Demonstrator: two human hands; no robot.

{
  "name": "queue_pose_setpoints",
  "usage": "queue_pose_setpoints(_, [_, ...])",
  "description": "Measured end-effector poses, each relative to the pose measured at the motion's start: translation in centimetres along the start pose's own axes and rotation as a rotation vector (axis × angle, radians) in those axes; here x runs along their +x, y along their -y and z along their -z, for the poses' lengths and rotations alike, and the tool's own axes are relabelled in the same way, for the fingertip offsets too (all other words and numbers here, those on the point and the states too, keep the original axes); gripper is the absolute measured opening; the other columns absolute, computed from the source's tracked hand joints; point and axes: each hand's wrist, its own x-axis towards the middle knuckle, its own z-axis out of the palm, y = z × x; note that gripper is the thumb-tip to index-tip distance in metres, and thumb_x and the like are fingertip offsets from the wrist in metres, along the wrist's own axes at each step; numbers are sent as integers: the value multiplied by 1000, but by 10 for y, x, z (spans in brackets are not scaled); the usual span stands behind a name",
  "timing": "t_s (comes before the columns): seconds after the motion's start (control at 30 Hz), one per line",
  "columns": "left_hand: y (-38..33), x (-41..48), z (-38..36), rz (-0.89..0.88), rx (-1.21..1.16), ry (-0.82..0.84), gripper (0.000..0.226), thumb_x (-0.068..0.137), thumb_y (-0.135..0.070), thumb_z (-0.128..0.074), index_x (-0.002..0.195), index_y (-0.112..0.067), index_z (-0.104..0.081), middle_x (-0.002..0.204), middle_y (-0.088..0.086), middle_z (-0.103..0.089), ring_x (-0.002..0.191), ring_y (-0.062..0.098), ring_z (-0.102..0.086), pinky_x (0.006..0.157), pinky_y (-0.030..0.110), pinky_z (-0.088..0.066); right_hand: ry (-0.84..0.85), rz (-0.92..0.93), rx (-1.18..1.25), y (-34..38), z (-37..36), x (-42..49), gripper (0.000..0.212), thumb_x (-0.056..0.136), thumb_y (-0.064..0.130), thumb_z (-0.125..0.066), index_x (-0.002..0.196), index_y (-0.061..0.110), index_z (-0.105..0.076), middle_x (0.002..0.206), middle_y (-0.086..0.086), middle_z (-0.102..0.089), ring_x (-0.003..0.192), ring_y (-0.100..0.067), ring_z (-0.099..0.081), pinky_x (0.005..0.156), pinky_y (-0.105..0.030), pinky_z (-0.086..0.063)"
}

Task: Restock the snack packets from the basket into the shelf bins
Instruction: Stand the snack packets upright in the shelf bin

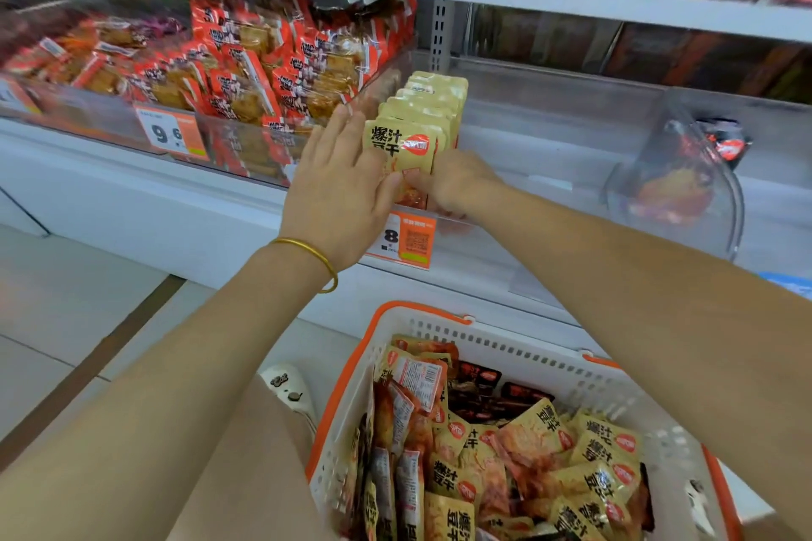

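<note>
A row of yellow packets is held upright, front to back, inside a clear bin on the middle shelf, at its left end. The front packet faces the camera, and the rest are lined up behind it toward the back of the shelf.

The row is steadied from both sides. The left hand is laid flat against its left side, with the fingers straight and together and pointing into the shelf; the thumb lies on the lower front of the first packet. Nothing is grasped by this hand. The right hand is set at the lower right of the row, with its thumb pressed to the foot of the front packet next to the left thumb. Its fingers are curled round the bottom of the row and are mostly hidden from view. A gold bangle is worn on the left wrist.

An orange price tag is fixed to the shelf edge just below the hands. In the next bin to the left, red packets are heaped, and a second tag is fixed to its front. Further right, a dark packet can be seen behind a curved clear divider.

Below, a white basket with an orange rim is placed near the shelf base. It is filled with loose yellow packets, with a few dark ones toward its far side. A white shoe is seen just left of the basket, on the tiled floor.
</note>
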Motion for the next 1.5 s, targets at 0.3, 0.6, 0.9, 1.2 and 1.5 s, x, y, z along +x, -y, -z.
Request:
queue_pose_setpoints(0.3, [-37, -69, 7, -200, -260, -257, 25, 84, -4, -45, 95, -4, -67, 105, 9, -65, 94, 34, -58, 75, 45, -42, -422, 224, 311, -14, 32, -87, 50, 88, 51, -54, 70, 7, -69, 68, -9, -68, 60, -25, -63, 66, -44, -54])
queue_pose_setpoints(0.6, [-30, -103, -57, -140, -363, 284, 39, 77, -19, -31, 79, -8, -68, 88, 6, -64, 82, 29, -53, 68, 40, -50, 263, 53, 338, -87, -149, -146, 40, 96, 35, -50, 75, 2, -59, 65, -6, -58, 56, -22, -56, 58, -37, -45])
queue_pose_setpoints(0.9, [-23, -93, -77, 110, -382, 364, 20, 85, -1, -51, 95, -4, -67, 98, 12, -59, 99, 29, -49, 85, 44, -44, 400, -352, 427, -99, -245, -119, 16, 98, 20, -47, 87, 9, -51, 76, -4, -58, 46, -7, -55, 42, -17, -43])
queue_pose_setpoints(1.2, [-36, -90, -82, 439, -458, 670, 22, 97, -17, -38, 106, -10, -57, 107, 10, -62, 96, 26, -60, 85, 35, -49, 187, -277, 937, -141, -177, -148, 16, 101, 12, -40, 92, 11, -52, 99, -15, -65, 78, -24, -72, 72, -42, -59])
queue_pose_setpoints(1.5, [-51, -95, -85, 1228, -1107, 805, 34, 95, -19, -55, 119, 4, -50, 99, 19, -64, 77, 25, -65, 66, 38, -58, -9, 339, 513, -140, -135, -184, 12, 95, 10, -51, 92, 10, -63, 123, 16, -57, 115, 11, -48, 94, -3, -35])
